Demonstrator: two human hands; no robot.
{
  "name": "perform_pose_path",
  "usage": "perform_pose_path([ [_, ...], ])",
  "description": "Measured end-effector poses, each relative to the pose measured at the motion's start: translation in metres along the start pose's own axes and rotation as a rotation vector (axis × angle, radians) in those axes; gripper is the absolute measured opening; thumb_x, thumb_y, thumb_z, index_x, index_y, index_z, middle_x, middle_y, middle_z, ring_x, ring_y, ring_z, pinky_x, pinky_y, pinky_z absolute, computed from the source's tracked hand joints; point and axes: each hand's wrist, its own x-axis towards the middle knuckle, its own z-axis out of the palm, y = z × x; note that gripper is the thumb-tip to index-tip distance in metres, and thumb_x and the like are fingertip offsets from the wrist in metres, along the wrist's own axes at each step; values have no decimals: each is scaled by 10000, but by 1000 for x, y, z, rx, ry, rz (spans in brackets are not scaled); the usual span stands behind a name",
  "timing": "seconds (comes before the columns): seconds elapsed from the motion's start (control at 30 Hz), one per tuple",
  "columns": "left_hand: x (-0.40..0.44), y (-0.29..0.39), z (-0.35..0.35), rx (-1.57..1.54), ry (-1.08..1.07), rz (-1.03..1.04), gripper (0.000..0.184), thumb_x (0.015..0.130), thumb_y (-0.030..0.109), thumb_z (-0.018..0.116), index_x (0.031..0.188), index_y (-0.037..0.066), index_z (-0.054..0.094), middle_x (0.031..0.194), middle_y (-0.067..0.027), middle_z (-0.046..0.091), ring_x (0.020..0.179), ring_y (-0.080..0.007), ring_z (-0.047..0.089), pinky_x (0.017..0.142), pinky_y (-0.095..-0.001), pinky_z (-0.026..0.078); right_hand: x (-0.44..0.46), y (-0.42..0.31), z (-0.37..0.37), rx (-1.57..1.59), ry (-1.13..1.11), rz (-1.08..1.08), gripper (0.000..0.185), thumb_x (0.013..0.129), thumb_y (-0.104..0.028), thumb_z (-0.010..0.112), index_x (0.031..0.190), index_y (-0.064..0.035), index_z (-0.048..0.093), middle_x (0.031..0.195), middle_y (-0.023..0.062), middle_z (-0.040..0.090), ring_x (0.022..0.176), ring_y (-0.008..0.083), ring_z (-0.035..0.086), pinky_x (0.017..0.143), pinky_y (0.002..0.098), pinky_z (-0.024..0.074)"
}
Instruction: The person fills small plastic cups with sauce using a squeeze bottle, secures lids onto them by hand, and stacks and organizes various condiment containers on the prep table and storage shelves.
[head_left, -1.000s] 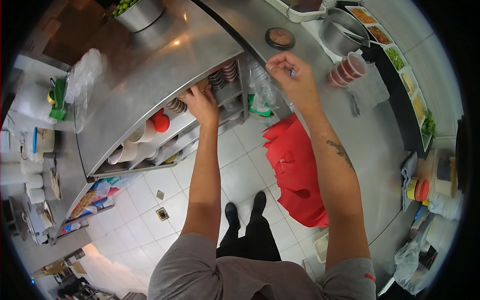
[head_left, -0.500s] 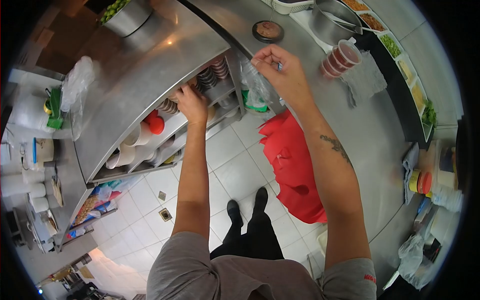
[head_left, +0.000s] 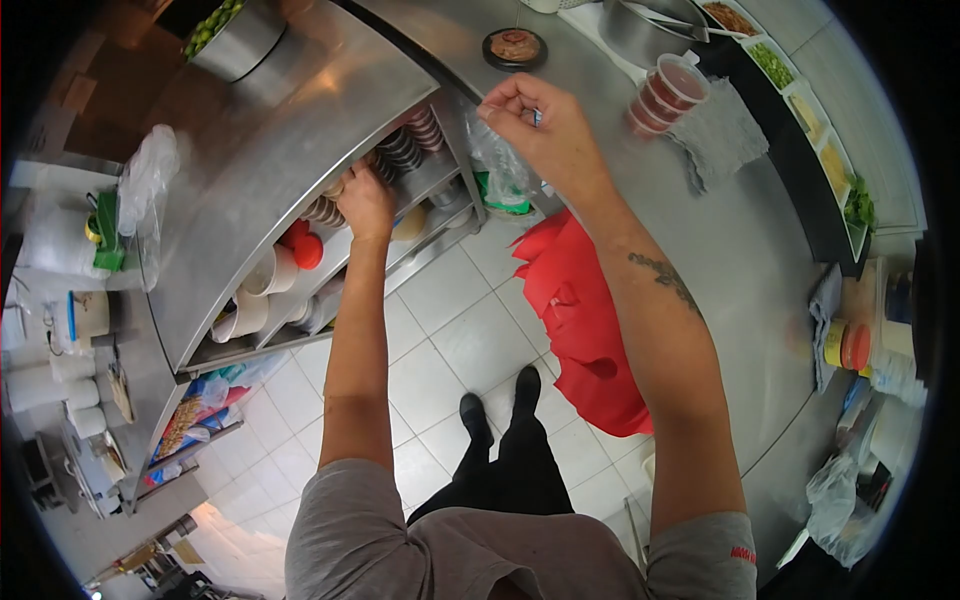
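My left hand [head_left: 366,203] reaches into the shelf under the left steel counter, at the stacked cups [head_left: 326,211]. Its fingertips are partly hidden among the stacks, so what they touch is unclear. Over the edge of the right counter, my right hand [head_left: 528,112] is raised with fingers curled and pinched together; a small bluish-white bit shows behind the fingers, too small to name. A round black dish [head_left: 515,48] with a pinkish-brown content lies just beyond it. Stacked tubs of red sauce [head_left: 668,95] stand to its right, beside a grey cloth [head_left: 722,135].
A red cloth or bag [head_left: 575,330] hangs at the right counter's edge. Food trays [head_left: 805,110] line the far right. A steel pot of green fruit [head_left: 238,40] stands on the left counter [head_left: 250,165]. White bowls [head_left: 240,316] sit in the shelf.
The view has shifted, with the right counter's items now further left and up. My left hand stays in the shelf by the cups. My right hand keeps its curled pose.
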Motion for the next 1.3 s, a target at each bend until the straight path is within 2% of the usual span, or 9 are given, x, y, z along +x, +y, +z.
perform_pose_path([
  [0.1, 1, 4, -8, -21, -7, 8, 418, 780, 83, 581, 1188, 28, 510, 1037, -237, 597, 817, -435, 634, 672, -500, 547, 0, -2, -1, 1, 0, -17, 161, 808, -169, 716, 870, -31, 660, 634, 15, 580, 584, 88, 510, 554, 266, 439],
  [0.4, -19, 107, -138, -511, -99, 246, 245, 779, 39, 639, 1016, -9, 600, 995, -174, 596, 868, -359, 608, 749, -438, 493, 0, -4, -3, -18, -19, 23, 140, 828, -150, 695, 872, -29, 640, 665, -11, 563, 627, 70, 489, 606, 253, 427],
  [0.47, 1, 155, -169, -772, -118, 273, 299, 790, 20, 680, 1079, 27, 602, 1003, -130, 608, 866, -234, 625, 753, -310, 506, -6, -8, -3, 119, -22, -21, 134, 843, -152, 684, 890, -35, 637, 675, -33, 534, 654, 61, 474, 631, 238, 413],
  [0.6, 54, 245, -152, -741, -76, 707, 585, 772, 67, 715, 1298, 88, 458, 1166, -170, 567, 947, -316, 637, 817, -375, 522, -7, 2, 3, 37, -68, -111, 183, 832, -214, 697, 873, -53, 622, 638, -37, 494, 615, 74, 464, 584, 258, 396],
  [0.67, 68, 273, -129, -736, -384, 697, 643, 763, 68, 715, 1322, 138, 404, 1174, -199, 526, 995, -359, 622, 834, -420, 518, -5, -9, 1, -223, -178, -30, 227, 797, -256, 733, 844, -71, 610, 602, -46, 438, 553, 78, 429, 512, 283, 363],
  [0.77, 75, 292, -108, -758, -563, 711, 625, 752, 53, 707, 1284, 149, 393, 1115, -203, 506, 1006, -373, 616, 835, -425, 518, -7, -11, 3, -178, -205, -18, 242, 784, -268, 746, 849, -77, 613, 584, -41, 421, 523, 79, 408, 483, 289, 343],
  [0.97, 74, 290, -110, -852, -503, 631, 557, 738, 40, 698, 1202, 137, 406, 1105, -193, 497, 952, -384, 623, 817, -417, 527, -3, -8, -1, -238, -193, -17, 216, 790, -235, 751, 850, -75, 619, 573, -65, 430, 522, 42, 397, 483, 258, 350],
  [1.07, 79, 285, -109, -901, -488, 648, 558, 732, 43, 710, 1194, 142, 412, 1103, -188, 498, 940, -387, 620, 802, -429, 527, 0, -1, 4, 112, -180, 134, 178, 802, -188, 746, 847, -69, 621, 580, -83, 447, 523, 23, 390, 480, 236, 347],
  [1.3, 71, 285, -108, -806, -531, 702, 540, 749, 41, 690, 1173, 142, 372, 1092, -218, 496, 905, -463, 602, 777, -496, 513, -1, -4, 2, -107, -128, 41, 155, 803, -157, 745, 839, -69, 623, 573, -93, 445, 526, 18, 387, 481, 228, 347],
])
